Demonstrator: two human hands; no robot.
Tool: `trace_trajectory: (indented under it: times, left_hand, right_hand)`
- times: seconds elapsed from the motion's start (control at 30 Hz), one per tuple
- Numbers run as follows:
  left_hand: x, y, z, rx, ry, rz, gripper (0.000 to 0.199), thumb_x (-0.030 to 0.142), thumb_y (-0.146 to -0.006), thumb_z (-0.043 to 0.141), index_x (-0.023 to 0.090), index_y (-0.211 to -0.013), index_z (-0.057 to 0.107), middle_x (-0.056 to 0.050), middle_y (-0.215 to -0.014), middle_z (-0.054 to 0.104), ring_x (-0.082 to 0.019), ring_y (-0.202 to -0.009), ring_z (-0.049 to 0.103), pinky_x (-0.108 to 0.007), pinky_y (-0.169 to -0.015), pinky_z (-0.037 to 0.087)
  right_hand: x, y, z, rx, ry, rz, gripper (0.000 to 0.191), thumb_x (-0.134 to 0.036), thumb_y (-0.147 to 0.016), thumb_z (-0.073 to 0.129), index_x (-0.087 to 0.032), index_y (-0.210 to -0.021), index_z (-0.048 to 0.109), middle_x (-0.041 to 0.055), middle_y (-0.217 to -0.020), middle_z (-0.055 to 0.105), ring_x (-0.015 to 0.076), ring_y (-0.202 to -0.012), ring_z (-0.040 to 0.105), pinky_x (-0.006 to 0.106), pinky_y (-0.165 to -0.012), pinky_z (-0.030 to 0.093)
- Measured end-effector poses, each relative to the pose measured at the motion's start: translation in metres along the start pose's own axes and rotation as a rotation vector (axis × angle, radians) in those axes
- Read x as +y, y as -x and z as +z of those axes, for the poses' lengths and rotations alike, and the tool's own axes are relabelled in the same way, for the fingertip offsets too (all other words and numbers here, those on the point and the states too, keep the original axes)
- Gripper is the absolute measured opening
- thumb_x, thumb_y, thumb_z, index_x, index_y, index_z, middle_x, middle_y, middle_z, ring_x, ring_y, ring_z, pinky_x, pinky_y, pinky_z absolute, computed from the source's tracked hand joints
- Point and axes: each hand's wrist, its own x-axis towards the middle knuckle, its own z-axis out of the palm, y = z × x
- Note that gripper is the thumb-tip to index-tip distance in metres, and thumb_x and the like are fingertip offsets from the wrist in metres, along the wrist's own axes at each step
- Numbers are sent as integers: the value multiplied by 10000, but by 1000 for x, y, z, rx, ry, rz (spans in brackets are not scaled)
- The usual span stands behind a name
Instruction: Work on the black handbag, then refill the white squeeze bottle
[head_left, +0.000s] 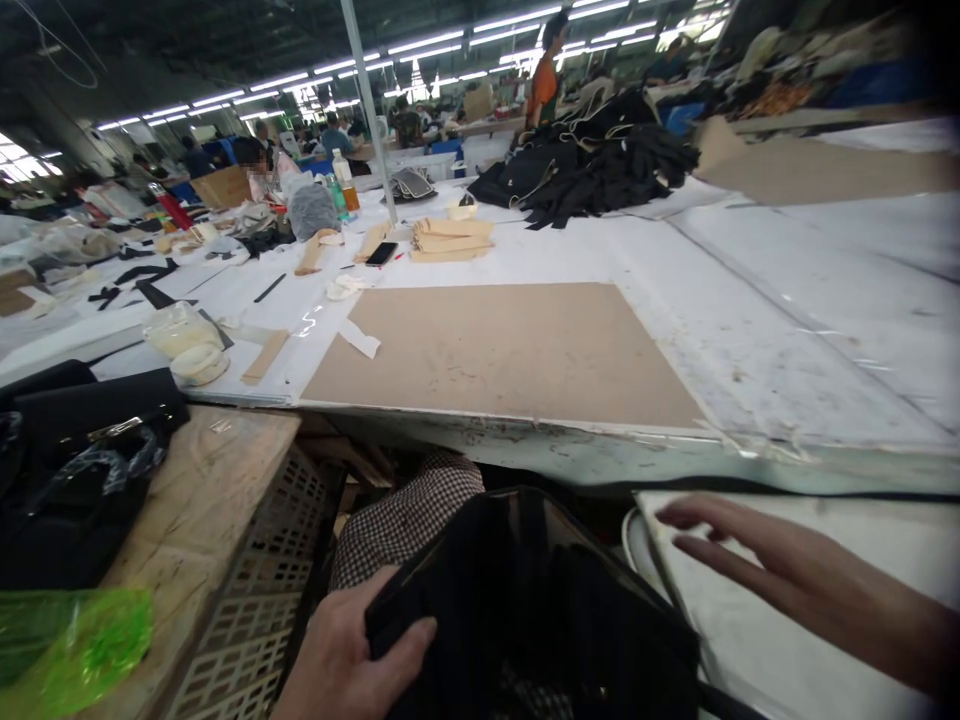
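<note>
A glossy black bag [532, 610] is held low at the bottom of the view, below the front edge of a long white-covered cutting table [795, 340]. Its upper edge is clamped by the left hand [352, 650], with the fingers closed around it. The right hand [795, 570] is held apart from the bag, its fingers [697, 515] spread open over a white padded board [735, 640]; whether the board is being touched cannot be told. Black-and-white checked cloth [405, 520] is seen behind the bag, though whether it is lining or clothing cannot be told. To the left, black bag parts with a metal fitting [82, 450] are carried on a wooden bench top [210, 470], and a green translucent plastic sheet [67, 640] lies at its near corner. On the table, a tan fibreboard sheet [502, 350] is laid at the front edge, with a stack of tan cut strips [450, 240] beyond it, near a phone [381, 254]. The bag appears to be made up as a hollow form, but how finished it is cannot be told. A large heap of black pieces [585, 165] is piled farther along the table, and a co-worker in an orange top [544, 80] is seen standing beyond it.
</note>
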Motion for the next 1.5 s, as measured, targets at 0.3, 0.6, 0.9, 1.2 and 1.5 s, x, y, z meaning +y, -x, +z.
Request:
trace_trajectory:
  times: [0.3, 0.6, 0.9, 1.2, 1.5]
  left_hand:
    - [-7, -4, -4, -34, -147, 142, 211, 351, -956, 567, 200, -831, 645, 22, -743, 645, -111, -643, 586, -172, -607, 448]
    - [-19, -2, -9, -7, -206, 202, 129, 295, -951, 575, 208, -904, 657, 19, -767, 693, -112, -634, 648, -159, -600, 493]
    - [-25, 2, -10, 5, -162, 191, 176, 341, -957, 587, 206, -971, 699, -2, -817, 734, -120, -648, 664, -164, -612, 513]
    - [-27, 8, -16, -84, 91, 51, 466, 530, -966, 549, 225, -1286, 696, -68, -1145, 765, -240, -1010, 716, -260, -878, 548]
    - [-14, 10, -10, 53, 244, -104, 470, 532, -1009, 431, 219, -1044, 779, -58, -971, 746, -240, -940, 668, -286, -944, 511]
  right_hand:
    - [-125, -123, 47, -346, -305, -612, 180, -354, -929, 745, -222, -1027, 670, 62, -1217, 643, 213, -1116, 622, 354, -1013, 469]
    - [-134, -137, 82, -463, -259, -583, 240, -190, -818, 848, -192, -932, 636, -6, -967, 649, 178, -887, 604, 289, -804, 454]
    - [-140, -131, 79, -487, -254, -531, 218, -155, -818, 834, -187, -814, 619, -29, -879, 615, 157, -828, 578, 263, -760, 411]
    - [-136, -129, 84, -528, -347, -444, 219, -358, -925, 705, -197, -803, 622, -13, -836, 624, 169, -786, 570, 277, -731, 421]
    - [-137, -126, 90, -490, -310, -421, 173, -307, -879, 706, -186, -778, 636, -14, -780, 644, 154, -718, 556, 275, -679, 395]
